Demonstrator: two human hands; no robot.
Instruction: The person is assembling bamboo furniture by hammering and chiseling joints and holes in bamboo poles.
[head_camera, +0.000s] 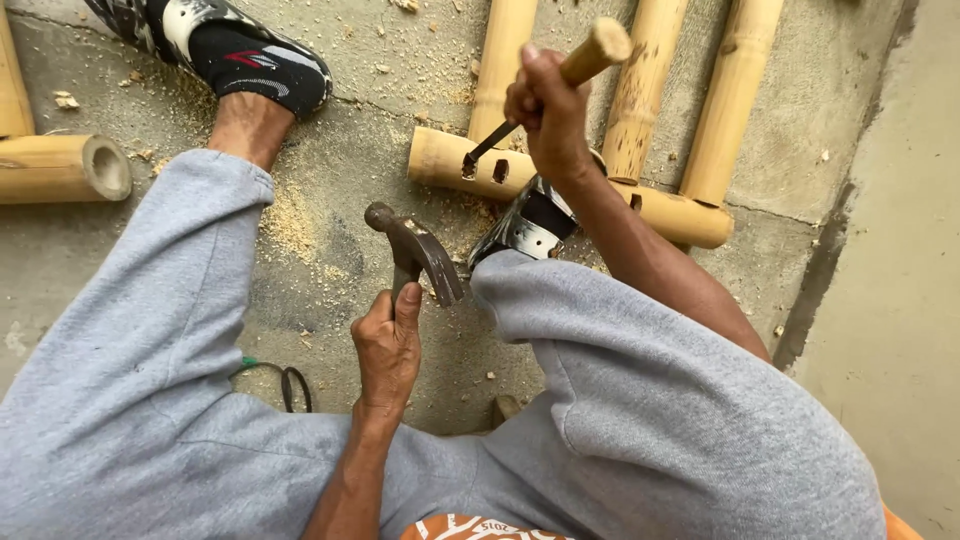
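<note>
The person sits on the grey concrete floor (330, 270) with both legs in grey trousers spread, and works on a horizontal yellow bamboo pole (445, 160) that lies in the upper middle of the frame. The right hand (548, 110) is clenched around the pale wooden handle of a dark steel chisel (490, 143), whose tip stands tilted in a small rectangular hole near the left end of this pole. The left hand (388, 345), in the lower centre of the frame, grasps a dark metal claw hammer (415, 250) by its handle, the head raised and apart from the chisel. To do this step well, I judge that the chisel should stay firm at the edge of the hole, and the hammer should meet the handle's end squarely with short blows (bamboo may split along the fibre). The right foot in a black and silver shoe (525, 225) presses just below the pole, which helps to keep it from rolling. Three more yellow bamboo poles (735, 90) run from the top of the frame down to the horizontal one. Pale sawdust (290, 225) lies between the legs.
</note>
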